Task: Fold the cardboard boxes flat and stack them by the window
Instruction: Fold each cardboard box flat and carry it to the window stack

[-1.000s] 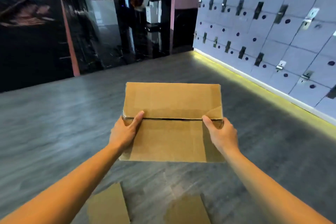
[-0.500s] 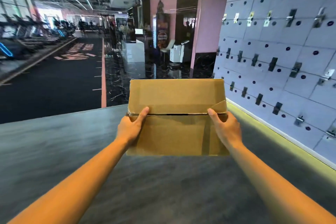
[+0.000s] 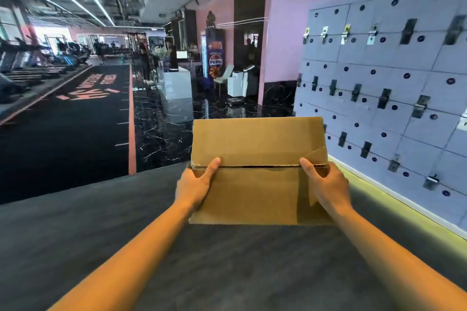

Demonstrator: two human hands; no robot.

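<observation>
While the wearer's gaze has lifted since a second ago, swapping a view of grey floor (image 3: 75,247) and two loose cardboard pieces for a long look down the gym hall, the load itself has not shifted in the grip. On the right stands a wall of pale lockers (image 3: 394,88) with a yellow-lit strip at its foot; ahead lie black marble flooring and a dark track lane edged by an orange stripe (image 3: 132,118), with a soft-drink cooler (image 3: 215,55) further off. No window is clearly identifiable, though brightness shows at the far left end of the hall.

Held out in front at about chest height is the flattened cardboard box (image 3: 257,171), its panels folded one over another with a dark seam running across the middle and a torn corner at the right. The left hand (image 3: 195,185) grips its left edge, thumb laid on top along the seam, fingers hidden behind. The right hand (image 3: 326,184) does likewise on the right edge.

Folding of this box looks finished; the raised gaze suggests carrying has begun, with stacking not yet done.
</observation>
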